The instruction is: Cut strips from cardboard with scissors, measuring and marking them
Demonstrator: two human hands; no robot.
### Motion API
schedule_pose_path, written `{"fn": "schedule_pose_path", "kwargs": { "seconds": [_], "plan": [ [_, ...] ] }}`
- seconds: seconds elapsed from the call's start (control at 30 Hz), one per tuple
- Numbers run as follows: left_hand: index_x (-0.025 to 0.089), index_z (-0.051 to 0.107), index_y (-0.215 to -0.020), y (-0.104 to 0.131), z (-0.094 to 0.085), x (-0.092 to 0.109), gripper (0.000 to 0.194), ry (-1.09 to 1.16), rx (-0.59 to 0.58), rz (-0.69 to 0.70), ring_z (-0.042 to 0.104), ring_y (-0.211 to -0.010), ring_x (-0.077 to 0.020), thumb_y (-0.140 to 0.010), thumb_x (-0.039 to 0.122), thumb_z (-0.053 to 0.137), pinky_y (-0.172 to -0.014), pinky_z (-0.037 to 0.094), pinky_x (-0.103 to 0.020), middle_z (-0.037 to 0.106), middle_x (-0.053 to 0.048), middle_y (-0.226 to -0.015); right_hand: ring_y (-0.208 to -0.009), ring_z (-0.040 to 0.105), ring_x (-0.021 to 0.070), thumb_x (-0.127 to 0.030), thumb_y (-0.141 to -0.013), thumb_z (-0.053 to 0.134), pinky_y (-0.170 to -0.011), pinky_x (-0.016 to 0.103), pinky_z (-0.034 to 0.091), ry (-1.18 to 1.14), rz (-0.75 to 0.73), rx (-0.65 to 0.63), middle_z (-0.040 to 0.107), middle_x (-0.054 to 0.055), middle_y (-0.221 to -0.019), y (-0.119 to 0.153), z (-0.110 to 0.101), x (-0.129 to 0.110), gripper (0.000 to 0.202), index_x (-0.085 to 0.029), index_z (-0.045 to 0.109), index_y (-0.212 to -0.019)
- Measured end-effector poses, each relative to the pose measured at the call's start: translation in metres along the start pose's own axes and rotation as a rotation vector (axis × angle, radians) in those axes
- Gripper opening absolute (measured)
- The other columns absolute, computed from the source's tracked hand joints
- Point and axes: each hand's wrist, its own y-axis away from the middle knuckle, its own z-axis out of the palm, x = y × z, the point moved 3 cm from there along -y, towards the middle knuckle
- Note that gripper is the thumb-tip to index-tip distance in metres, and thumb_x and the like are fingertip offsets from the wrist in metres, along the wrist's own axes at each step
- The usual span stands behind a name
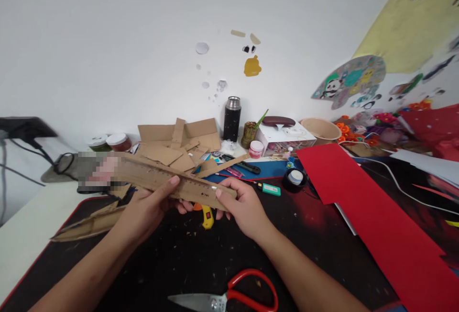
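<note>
Beyond the red-handled scissors (218, 301), and raised above the dark mat (154, 273), was the cardboard strip (193, 183), with a clear ruler (152, 174) lying along its face. Its long axis went slantwise across the view: one end pointed to the far left, where a blurred patch covered it, and the other pointed to the right and a little nearer to the scissors. The left hand (152, 204) held the strip and the ruler near the middle, with its thumb on top and its fingers below. The right hand (242, 204) pinched both at the right end in the same manner, so each grip was narrow, closed on the thin layers. Between the scissors and the strip was a yellow cutter (207, 217), partly hidden. To the right of the scissors lay red sheets (373, 206), and far behind the scissors stood a black flask (232, 120) near cardboard pieces (197, 132).
</note>
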Motion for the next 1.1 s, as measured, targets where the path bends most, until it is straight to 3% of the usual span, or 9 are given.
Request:
{"fn": "schedule_pose_path", "kwargs": {
  "seconds": [0.17,0.63,1.1],
  "plan": [
    [0.013,0.084,-0.087,0.001,0.001,0.004,0.035,-0.009,0.017,0.020,0.073,-0.056,-0.0230,-0.078,0.045,0.097,-0.049,0.060,-0.029,0.081,-0.010,-0.072,-0.049,0.065,0.0138,-0.051,-0.092,0.074,-0.045,0.020,0.039,-0.028,0.011,-0.018,0.064,-0.004,-0.062,0.000,0.002,0.001,0.032,-0.020,0.066,-0.094],
    [0.013,0.082,-0.066,0.003,0.008,0.012,0.048,-0.123,0.042,0.029,0.070,-0.052,-0.0232,-0.070,0.058,0.097,-0.050,0.060,-0.028,0.074,-0.011,-0.059,-0.052,0.065,0.0154,-0.053,-0.091,0.075,-0.046,0.022,0.040,-0.051,0.021,-0.006,0.064,-0.003,-0.069,0.001,0.005,0.005,0.032,-0.023,0.064,-0.092],
    [0.015,0.082,-0.068,0.009,0.014,0.014,0.048,-0.146,0.063,0.074,0.070,-0.052,-0.0226,-0.069,0.060,0.098,-0.049,0.058,-0.029,0.074,-0.009,-0.059,-0.054,0.065,0.0148,-0.045,-0.095,0.073,-0.051,0.024,0.045,-0.033,-0.010,-0.018,0.065,-0.003,-0.070,0.003,0.003,0.002,0.024,-0.023,0.065,-0.092]
  ]
}}
